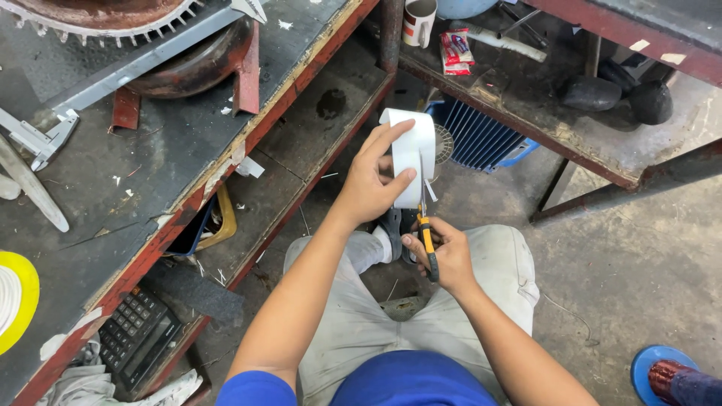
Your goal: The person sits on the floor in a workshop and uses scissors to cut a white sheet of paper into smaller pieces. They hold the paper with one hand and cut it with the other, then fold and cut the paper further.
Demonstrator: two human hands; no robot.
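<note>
Scissors point(427, 242) with orange-and-black handles sit in our right hand point(444, 256), fingers wrapped through and around the handles, blades pointing up toward the strip of white sheet point(410, 154). Our left hand point(372, 184) pinches that strip: thumb pressed on its near face, forefinger curled over the top edge, the rest behind it where we cannot see them. The strip is held upright over our lap, between our knees, just in front of the blue finned housing point(481, 135) on the floor.

Risks as we judge them:
- The blades meet the sheet just below the left thumb. A slip or an overlong stroke could nick that thumb.
- The strip is held only at its upper part; its lower end is free, so it may flex away from the blades and give a crooked or torn edge.
- Whether the blades are parted or closed cannot be told here, as they are too thin against the white.
- A cut-off piece would drop between the knees to the dirty concrete floor point(624, 248).

The workbench point(150, 173) on our left carries metal parts and, on its lower shelf, a calculator point(135, 331); none are within reach of the cut.
</note>
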